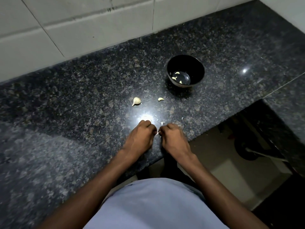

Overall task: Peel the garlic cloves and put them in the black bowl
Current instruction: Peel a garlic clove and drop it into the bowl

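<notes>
My left hand (140, 138) and my right hand (173, 138) meet near the counter's front edge, fingers curled, pinching a small garlic clove (157, 133) between them; most of the clove is hidden. The black bowl (194, 63) stands further back to the right with three peeled cloves (177, 73) on its bottom. A piece of garlic bulb (136, 101) with its stalk lies on the counter ahead of my hands. A single loose clove (160, 99) lies to the right of it, near the bowl.
The dark speckled granite counter (82, 104) runs to a white tiled wall (82, 30) at the back. Bits of white peel (162, 123) lie just beyond my hands. The counter's front edge drops to the floor (231, 162) at the right.
</notes>
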